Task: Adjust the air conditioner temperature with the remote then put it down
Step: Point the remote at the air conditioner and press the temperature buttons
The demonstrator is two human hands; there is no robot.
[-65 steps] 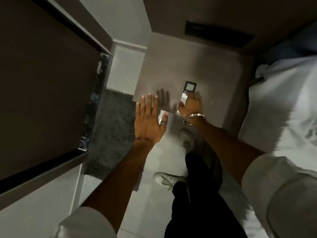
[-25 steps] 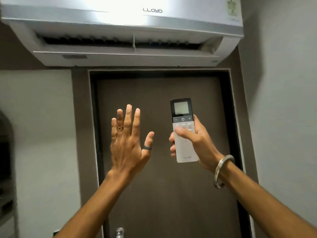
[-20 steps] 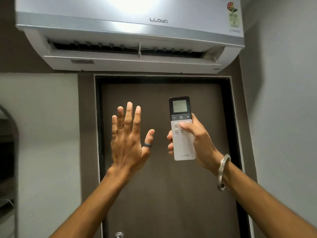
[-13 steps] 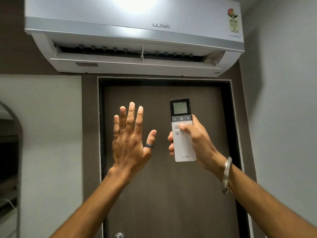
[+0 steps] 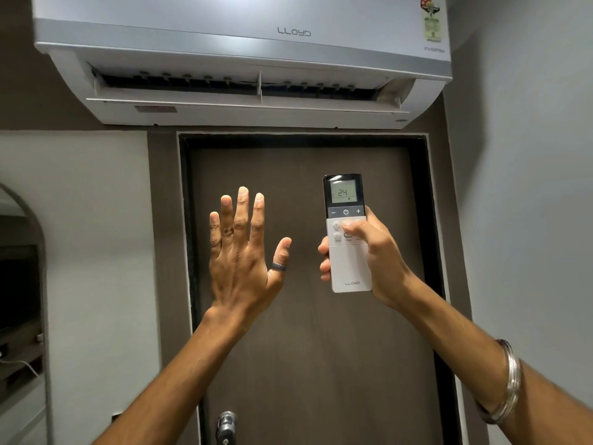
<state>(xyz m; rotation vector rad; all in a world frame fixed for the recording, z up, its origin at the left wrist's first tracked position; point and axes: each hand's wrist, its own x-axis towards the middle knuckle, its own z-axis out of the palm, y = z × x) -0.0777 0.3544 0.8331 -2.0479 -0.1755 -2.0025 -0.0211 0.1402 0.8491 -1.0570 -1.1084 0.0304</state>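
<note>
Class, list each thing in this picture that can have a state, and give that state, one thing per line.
Air conditioner: louver open.
Remote: upright, display lit, reading 24.
Right hand: closed around the remote, thumb on its buttons.
Left hand: open, fingers spread, holding nothing.
Door: closed.
Bangle: worn on the right forearm.
Ring: worn on the left thumb.

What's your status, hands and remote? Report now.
Left hand open, empty. Right hand gripping slim white remote, thumb on buttons, display reads 24. White wall-mounted air conditioner above brown door, nothing between.
</note>
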